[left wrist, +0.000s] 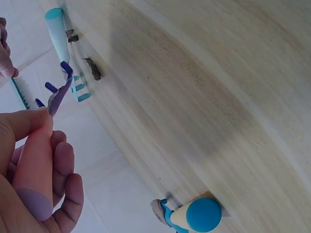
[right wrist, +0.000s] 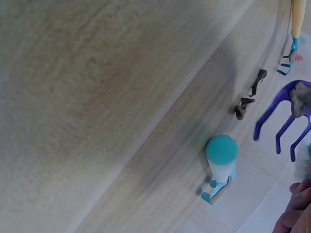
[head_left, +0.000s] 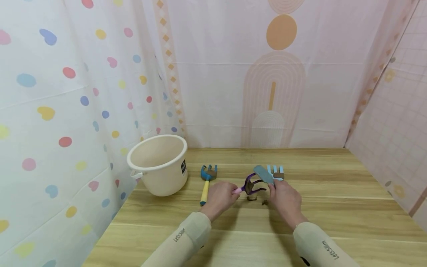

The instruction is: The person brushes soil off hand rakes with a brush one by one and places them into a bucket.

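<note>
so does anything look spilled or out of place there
Yes: two brown clumps lie loose on the table near the purple fork, like spilled dirt. More brown stuff clings to that fork, the yellow-handled fork and the light blue fork, so all three look dirty.

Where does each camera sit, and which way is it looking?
Head: on the person's head, looks forward and down at the table and bucket; left hand, right hand and both sleeves show.
Left wrist: on the left wrist, looks past the left hand at the purple fork it holds; some right hand fingers show at the left edge.
Right wrist: on the right wrist, looks across the table; part of the right hand shows at bottom right.
Shared: both wrist views show the purple fork and brown bits.
</note>
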`<state>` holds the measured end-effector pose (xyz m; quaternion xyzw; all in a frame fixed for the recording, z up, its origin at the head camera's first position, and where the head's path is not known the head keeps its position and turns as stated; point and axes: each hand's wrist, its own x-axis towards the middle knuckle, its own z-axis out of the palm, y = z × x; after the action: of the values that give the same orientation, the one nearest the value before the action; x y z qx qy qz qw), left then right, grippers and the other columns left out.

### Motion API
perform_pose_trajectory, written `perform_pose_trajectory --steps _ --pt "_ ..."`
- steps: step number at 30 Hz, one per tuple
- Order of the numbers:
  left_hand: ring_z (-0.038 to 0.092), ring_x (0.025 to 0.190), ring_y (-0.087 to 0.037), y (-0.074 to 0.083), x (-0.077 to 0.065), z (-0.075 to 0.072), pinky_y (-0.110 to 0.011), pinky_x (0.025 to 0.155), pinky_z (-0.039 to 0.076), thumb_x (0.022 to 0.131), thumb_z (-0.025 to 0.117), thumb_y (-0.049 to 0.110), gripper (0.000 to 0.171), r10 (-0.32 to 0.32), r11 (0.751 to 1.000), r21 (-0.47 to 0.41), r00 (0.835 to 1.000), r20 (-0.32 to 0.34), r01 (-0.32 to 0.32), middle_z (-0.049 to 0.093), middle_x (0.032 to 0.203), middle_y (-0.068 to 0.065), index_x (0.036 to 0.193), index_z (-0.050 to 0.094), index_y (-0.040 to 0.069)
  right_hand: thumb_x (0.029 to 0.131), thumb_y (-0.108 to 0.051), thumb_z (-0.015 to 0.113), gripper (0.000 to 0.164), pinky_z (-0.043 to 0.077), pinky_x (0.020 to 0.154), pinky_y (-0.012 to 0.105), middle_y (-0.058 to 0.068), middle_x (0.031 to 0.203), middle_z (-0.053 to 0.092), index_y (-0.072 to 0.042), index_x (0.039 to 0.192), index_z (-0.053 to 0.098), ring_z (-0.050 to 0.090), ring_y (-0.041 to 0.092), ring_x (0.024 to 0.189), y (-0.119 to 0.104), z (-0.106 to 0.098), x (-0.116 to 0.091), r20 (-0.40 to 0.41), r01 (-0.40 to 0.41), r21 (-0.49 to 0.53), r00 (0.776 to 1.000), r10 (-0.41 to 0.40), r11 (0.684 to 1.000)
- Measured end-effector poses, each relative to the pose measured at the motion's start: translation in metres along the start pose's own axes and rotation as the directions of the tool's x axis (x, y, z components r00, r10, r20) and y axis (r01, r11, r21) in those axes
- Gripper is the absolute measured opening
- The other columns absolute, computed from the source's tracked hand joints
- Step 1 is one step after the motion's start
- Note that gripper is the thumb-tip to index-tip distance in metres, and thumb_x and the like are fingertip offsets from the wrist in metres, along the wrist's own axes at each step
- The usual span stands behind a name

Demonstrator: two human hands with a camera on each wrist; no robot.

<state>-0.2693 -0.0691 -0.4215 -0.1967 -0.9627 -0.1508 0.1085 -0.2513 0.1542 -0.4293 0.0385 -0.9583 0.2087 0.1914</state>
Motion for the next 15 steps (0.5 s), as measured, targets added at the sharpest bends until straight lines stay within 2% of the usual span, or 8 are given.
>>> perform_pose_trajectory --steps 3,9,13,15 --pt "0.047 0.053 -0.007 -0.001 0.0 -0.001 -0.027 0.051 0.04 0.094 0.067 0.031 0.017 -0.023 0.999 -0.046 1.0 0.014 0.023 0.054 0.061 0.012 0.089 0.076 0.017 0.098 -0.025 0.062 0.019 0.044 0.047 0.041 0.01 0.078 0.062 -0.007 0.092 0.066 0.057 0.023 0.06 -0.001 0.003 -0.001 -0.049 0.04 0.028 0.998 -0.039 0.999" --pt "0.044 0.05 -0.007 -0.004 0.0 -0.004 -0.026 0.047 0.035 0.096 0.064 0.031 0.024 -0.032 0.987 -0.158 0.999 0.035 0.037 0.052 0.056 0.01 0.081 0.073 0.016 0.094 -0.022 0.068 0.019 0.046 0.048 0.038 0.01 0.087 0.067 -0.005 0.103 0.07 0.061 0.023 0.065 -0.004 0.016 -0.007 -0.116 0.253 0.031 0.962 -0.248 0.967" --pt "0.042 0.048 -0.005 -0.003 0.0 -0.004 -0.024 0.045 0.032 0.096 0.064 0.031 0.022 -0.022 0.981 -0.193 0.999 0.046 0.031 0.051 0.055 0.011 0.089 0.076 0.014 0.093 -0.022 0.07 0.024 0.047 0.05 0.038 0.007 0.088 0.067 -0.004 0.11 0.07 0.062 0.022 0.066 -0.005 0.022 -0.011 -0.114 0.242 0.009 0.964 -0.239 0.97" --pt "0.041 0.046 -0.005 -0.003 -0.001 -0.004 -0.023 0.044 0.031 0.096 0.064 0.03 0.021 -0.023 0.98 -0.197 0.999 0.05 0.032 0.051 0.054 0.011 0.093 0.077 0.014 0.094 -0.022 0.069 0.022 0.046 0.048 0.038 0.006 0.084 0.065 -0.004 0.106 0.07 0.06 0.022 0.063 -0.005 0.023 -0.012 -0.116 0.216 0.005 0.97 -0.214 0.976"
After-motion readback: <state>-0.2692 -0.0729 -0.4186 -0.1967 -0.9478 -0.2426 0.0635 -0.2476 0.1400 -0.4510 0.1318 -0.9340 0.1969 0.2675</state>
